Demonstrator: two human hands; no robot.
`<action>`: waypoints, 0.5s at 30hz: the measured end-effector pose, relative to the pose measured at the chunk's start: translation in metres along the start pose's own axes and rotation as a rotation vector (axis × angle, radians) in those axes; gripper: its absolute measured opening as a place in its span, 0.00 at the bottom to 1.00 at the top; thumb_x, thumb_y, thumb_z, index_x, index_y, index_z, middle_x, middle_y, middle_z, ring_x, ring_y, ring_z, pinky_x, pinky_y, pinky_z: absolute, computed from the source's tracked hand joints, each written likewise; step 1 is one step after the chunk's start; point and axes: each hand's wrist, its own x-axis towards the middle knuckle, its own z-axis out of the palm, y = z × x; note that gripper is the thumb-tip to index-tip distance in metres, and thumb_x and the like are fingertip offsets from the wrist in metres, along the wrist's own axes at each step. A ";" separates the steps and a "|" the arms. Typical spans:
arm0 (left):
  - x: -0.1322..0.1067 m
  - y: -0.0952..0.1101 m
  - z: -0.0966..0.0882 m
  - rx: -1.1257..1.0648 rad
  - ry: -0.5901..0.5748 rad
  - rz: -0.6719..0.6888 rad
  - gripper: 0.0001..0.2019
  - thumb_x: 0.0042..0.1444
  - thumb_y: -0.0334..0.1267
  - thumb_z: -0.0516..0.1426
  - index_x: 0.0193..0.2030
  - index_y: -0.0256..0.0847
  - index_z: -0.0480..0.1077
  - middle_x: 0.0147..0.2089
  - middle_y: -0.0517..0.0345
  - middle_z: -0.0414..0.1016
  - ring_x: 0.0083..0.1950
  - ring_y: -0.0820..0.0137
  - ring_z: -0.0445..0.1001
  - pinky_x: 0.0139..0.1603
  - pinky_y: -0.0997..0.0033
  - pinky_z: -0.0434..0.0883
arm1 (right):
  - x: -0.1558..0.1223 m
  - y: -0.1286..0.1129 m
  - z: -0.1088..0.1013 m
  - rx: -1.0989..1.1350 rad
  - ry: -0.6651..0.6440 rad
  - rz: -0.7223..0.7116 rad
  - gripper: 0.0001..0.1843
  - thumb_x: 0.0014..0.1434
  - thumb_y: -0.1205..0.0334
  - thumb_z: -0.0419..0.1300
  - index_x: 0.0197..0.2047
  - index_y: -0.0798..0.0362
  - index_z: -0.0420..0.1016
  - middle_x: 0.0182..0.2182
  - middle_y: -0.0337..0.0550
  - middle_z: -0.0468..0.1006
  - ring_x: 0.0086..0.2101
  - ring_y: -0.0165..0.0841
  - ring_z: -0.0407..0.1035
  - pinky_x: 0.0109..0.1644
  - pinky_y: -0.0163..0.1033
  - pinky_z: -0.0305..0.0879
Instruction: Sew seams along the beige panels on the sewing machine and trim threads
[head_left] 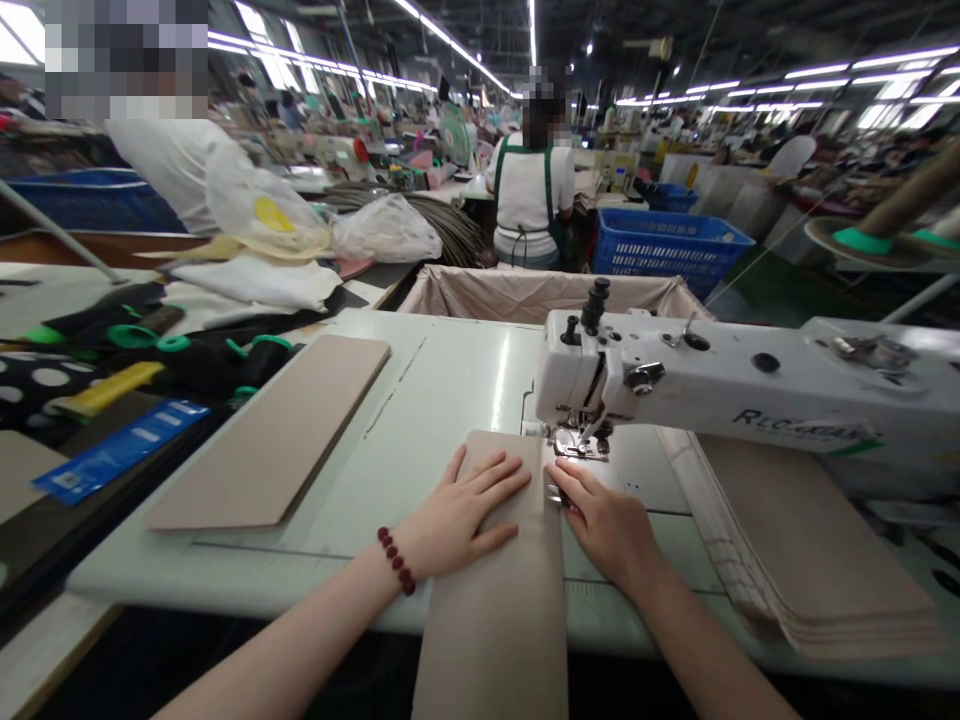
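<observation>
One beige panel [495,610] is overhanging the sewing table [457,370], its far end lying just left of the presser foot [579,447]. The left hand [469,512] is lying flat on it, fingers spread, gripping nothing, seemingly to stop slippage; the right hand [609,522] is resting alongside, fingers bunched, perhaps for alignment, its hold on a metal tool [554,493] unclear.

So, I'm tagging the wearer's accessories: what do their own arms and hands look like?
The left hand and right hand are ungloved, and the bare forearms show no sleeves. A bracelet of round, dark red beads sits on the left; the right has none.
</observation>
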 end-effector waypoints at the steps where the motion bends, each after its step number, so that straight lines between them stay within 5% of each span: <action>1: 0.000 0.000 0.000 0.002 0.000 -0.001 0.30 0.66 0.50 0.49 0.71 0.51 0.44 0.71 0.57 0.47 0.72 0.59 0.43 0.69 0.45 0.28 | 0.000 0.000 0.000 -0.002 -0.004 -0.002 0.33 0.60 0.70 0.52 0.66 0.39 0.55 0.63 0.35 0.60 0.50 0.36 0.69 0.45 0.41 0.72; 15: 0.001 -0.001 0.000 -0.034 -0.013 -0.030 0.29 0.66 0.50 0.48 0.71 0.53 0.44 0.71 0.61 0.46 0.72 0.61 0.43 0.68 0.48 0.24 | 0.002 0.002 0.001 -0.016 -0.051 0.026 0.33 0.61 0.69 0.50 0.67 0.36 0.52 0.65 0.24 0.55 0.51 0.33 0.68 0.48 0.41 0.72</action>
